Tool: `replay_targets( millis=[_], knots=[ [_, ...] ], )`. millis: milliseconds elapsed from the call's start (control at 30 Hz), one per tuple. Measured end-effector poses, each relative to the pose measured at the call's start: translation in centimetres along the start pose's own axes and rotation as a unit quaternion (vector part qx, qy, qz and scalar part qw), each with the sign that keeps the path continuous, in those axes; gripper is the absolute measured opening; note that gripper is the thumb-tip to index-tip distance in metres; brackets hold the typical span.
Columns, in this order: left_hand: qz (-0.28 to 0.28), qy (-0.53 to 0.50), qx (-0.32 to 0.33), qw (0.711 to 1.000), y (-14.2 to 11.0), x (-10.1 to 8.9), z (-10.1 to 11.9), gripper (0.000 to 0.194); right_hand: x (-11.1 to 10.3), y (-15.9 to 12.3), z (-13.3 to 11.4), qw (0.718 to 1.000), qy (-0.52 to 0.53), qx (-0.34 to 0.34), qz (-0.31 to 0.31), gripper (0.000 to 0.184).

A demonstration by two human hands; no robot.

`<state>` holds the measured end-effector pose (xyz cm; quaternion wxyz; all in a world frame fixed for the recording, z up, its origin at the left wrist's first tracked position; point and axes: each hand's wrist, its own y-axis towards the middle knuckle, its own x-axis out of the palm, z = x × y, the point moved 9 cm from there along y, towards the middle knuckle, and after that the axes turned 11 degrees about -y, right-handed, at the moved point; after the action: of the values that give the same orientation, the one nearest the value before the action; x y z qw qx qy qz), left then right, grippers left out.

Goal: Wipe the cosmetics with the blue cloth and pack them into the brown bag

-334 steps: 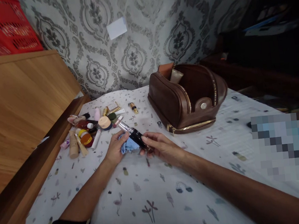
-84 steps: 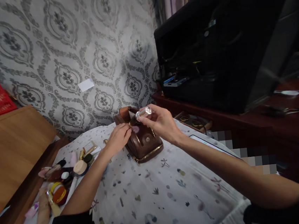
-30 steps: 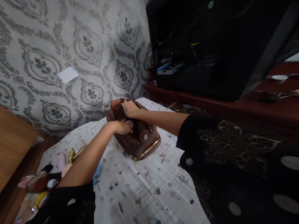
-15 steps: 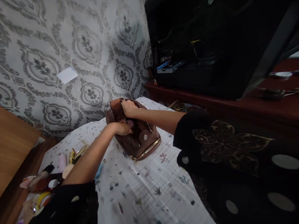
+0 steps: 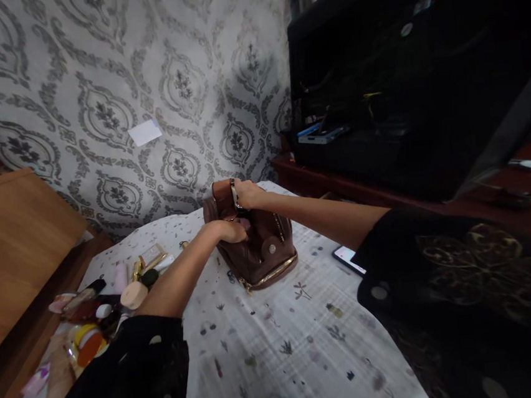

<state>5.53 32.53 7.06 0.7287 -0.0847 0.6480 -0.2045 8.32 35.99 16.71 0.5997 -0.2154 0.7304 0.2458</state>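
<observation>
A brown leather handbag (image 5: pixel 272 264) with gold zips and a round snap stands gaping on the patterned white cloth. My left hand (image 5: pixel 233 231) reaches into its opening from the left; the fingers are hidden inside, near something pinkish (image 5: pixel 245 223). At the bag's far side, beside the lighter brown strap (image 5: pixel 222 192), my right hand (image 5: pixel 250 194) is closed around a slim dark item with a pale, shiny edge (image 5: pixel 235 193). Its kind is not clear.
Cosmetics lie in a cluster at left, among them a round beige case (image 5: pixel 134 295), a pink tube (image 5: pixel 121 277) and a yellow-rimmed jar (image 5: pixel 89 341). A phone (image 5: pixel 349 259) lies right of the bag. A large black television (image 5: pixel 377 88) stands on a red-brown cabinet (image 5: pixel 285 164).
The view has swung left, so everything appears further right, and the phone shows beside my right sleeve. My right hand has come up slightly at the strap, with the slim item now visible.
</observation>
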Motion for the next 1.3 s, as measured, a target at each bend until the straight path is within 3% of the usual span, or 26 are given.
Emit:
replay_targets(
  millis=[400,567,700,900,1033,1133,1200,1300],
  knots=[
    [-0.015,0.018,-0.049,0.998,-0.3,-0.2,0.5,0.034,-0.8,-1.2,-1.0,0.999,-0.026,-0.024,0.0,0.06],
    [0.005,0.015,-0.043,0.999,-0.8,-1.0,1.2,0.032,-1.4,-1.3,-0.9,0.999,-0.021,-0.033,0.008,0.044],
    [0.073,0.006,-0.018,0.997,-2.2,-2.7,2.6,0.022,-2.3,-1.9,-0.7,0.999,-0.002,-0.038,0.034,0.035],
    [0.223,-0.002,0.019,0.975,-6.6,-5.2,4.0,0.038,-4.2,-4.6,-0.6,0.988,0.06,-0.058,0.129,0.032],
    [0.389,-0.011,0.077,0.918,-11.3,-5.8,4.5,0.028,-5.4,-9.5,-1.0,0.939,0.196,-0.132,0.25,0.023],
    [0.495,-0.058,0.109,0.86,-15.4,-4.1,3.7,0.027,-4.8,-15.3,-3.0,0.879,0.225,-0.259,0.33,0.021],
    [0.514,-0.096,0.104,0.846,-17.2,-1.7,2.7,0.028,-2.7,-19.0,-5.4,0.849,0.198,-0.366,0.326,0.02],
    [0.509,-0.124,0.08,0.848,-19.2,2.5,1.2,0.026,1.8,-22.0,-8.1,0.841,0.157,-0.43,0.289,0.02]
  ],
)
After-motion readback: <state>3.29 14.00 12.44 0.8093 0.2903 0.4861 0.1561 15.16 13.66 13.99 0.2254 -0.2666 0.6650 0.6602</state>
